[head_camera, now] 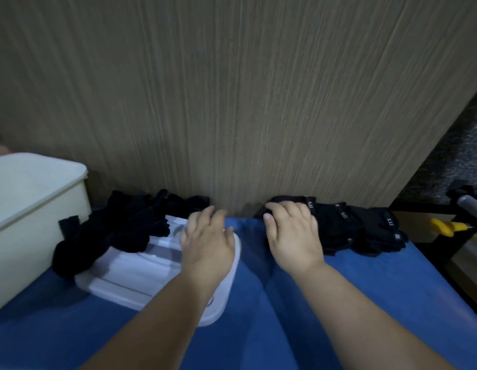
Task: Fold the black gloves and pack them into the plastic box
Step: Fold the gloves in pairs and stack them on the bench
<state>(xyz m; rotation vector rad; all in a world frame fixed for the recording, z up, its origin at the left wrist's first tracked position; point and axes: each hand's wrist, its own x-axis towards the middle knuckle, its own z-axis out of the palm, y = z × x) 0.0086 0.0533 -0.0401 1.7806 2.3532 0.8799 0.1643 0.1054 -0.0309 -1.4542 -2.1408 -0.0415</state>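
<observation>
a wood-grain panel (pixel 232 102) fills the far side. the blue table (pixel 365 303) runs off the near edge. the plastic box (pixel 39 214) stands far left, cut off, its inside hidden. a clear lid (pixel 130 273) lies beside it, partly under a loose heap of black gloves (pixel 120 225). a row of black gloves (pixel 365 225) lies far right. the left hand (pixel 208 239), blurred, spreads relaxed fingers over the lid; whether they touch is unclear. the right hand (pixel 293 233) curls onto the row's left end; grip unclear.
</observation>
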